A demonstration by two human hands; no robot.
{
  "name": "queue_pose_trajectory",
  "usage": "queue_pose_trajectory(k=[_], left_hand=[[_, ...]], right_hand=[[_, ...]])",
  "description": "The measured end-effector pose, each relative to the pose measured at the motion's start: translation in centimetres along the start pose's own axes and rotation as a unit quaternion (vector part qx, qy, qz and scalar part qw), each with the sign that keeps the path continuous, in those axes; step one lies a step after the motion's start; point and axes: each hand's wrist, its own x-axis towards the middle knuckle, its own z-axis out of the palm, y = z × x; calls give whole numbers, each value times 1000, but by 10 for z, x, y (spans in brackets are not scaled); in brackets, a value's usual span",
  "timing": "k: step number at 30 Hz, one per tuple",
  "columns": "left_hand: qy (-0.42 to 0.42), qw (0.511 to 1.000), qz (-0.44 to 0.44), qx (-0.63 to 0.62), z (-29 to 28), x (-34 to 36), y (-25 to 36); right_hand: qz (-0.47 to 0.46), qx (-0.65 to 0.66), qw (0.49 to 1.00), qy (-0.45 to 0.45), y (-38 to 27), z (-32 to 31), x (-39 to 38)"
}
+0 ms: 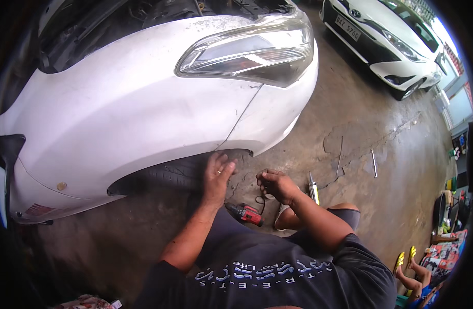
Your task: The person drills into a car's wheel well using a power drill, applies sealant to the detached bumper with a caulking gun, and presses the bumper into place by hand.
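Observation:
My left hand (217, 172) is at the front edge of the wheel arch of a white car (138, 103), just below the seam between fender and bumper. Its fingers are stretched out and slightly apart, and a ring shows on one of them. Behind that hand the dark tire (169, 175) sits inside the arch. My right hand (276, 184) hovers over the floor to the right of the arch, with its fingers curled together. Whatever they may hold is too small to make out. Below the hands, a red and black power drill (245, 213) lies on the floor by my legs.
A pointed-nozzle cartridge tube (313, 189) is beside my right forearm. Farther right, a metal rod (374, 164) and a thinner rod (340, 154) lie on cracked concrete (401, 190). Another white car (385, 31) stands far right. Someone's legs (414, 280) in yellow slippers show lower right.

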Motion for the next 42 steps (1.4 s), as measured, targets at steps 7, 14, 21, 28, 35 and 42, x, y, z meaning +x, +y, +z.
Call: queue_pose_trajectory(k=[7, 14, 21, 28, 35, 42], left_hand=[[47, 990, 18, -131, 9, 17, 29], [119, 991, 50, 41, 2, 33, 16], [181, 982, 35, -33, 35, 20, 31], [52, 998, 38, -24, 11, 32, 14], [-23, 995, 93, 40, 1, 38, 3], [-23, 996, 82, 8, 56, -5, 2]], right_hand=[[-93, -68, 993, 9, -27, 24, -14], [-239, -220, 941, 95, -69, 53, -25], [-362, -388, 832, 159, -90, 94, -14], [-191, -152, 964, 110, -57, 75, 30], [-84, 82, 993, 28, -47, 71, 37], [-75, 0, 997, 33, -54, 27, -11]])
